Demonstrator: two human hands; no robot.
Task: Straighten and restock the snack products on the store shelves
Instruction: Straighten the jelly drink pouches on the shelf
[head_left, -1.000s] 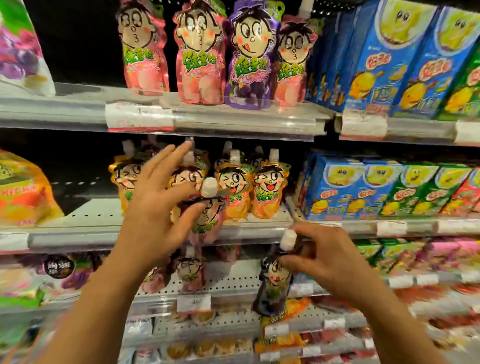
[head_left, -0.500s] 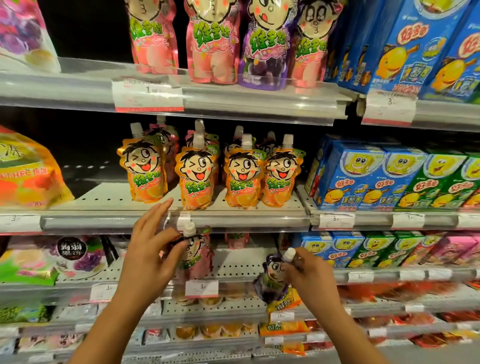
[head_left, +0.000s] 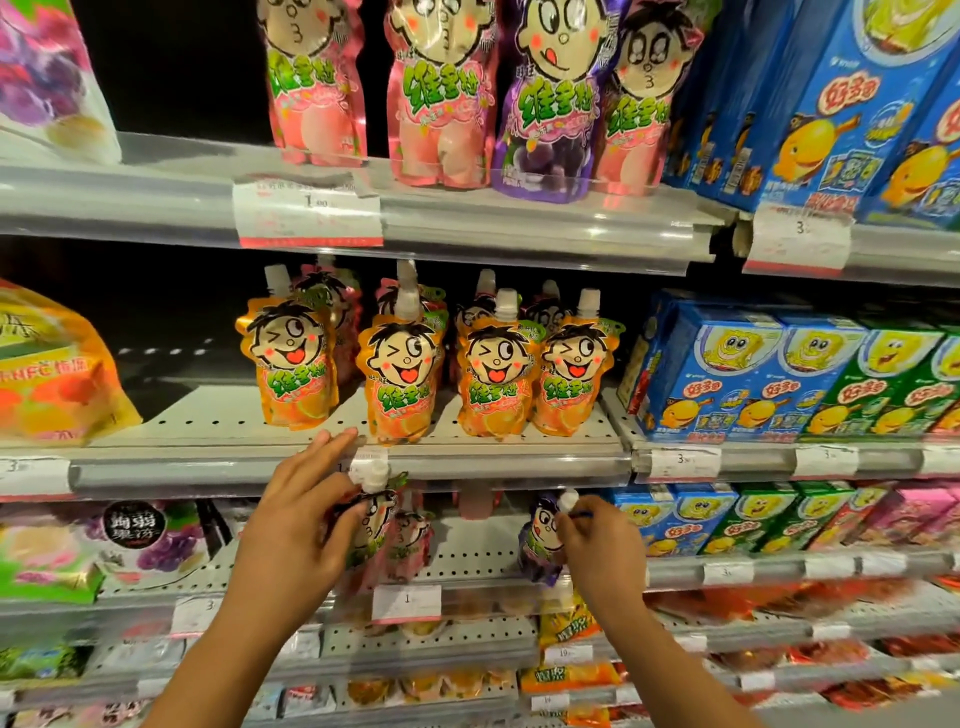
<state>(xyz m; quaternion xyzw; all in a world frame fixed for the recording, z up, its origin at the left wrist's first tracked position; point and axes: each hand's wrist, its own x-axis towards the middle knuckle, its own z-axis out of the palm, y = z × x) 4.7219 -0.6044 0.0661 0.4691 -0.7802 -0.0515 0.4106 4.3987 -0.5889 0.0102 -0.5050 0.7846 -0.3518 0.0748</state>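
Left grip: thumb and fingers curled round a pink, white-capped spouted jelly pouch, held upright before the perforated grey metal shelf. Right grip: fingers pinching the neck of a purple, white-capped spouted pouch, which hangs just left of it, at the same shelf.

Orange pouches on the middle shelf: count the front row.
4. One stands apart at the left, one at centre, and two touch at the right. Pouches behind them are partly hidden.
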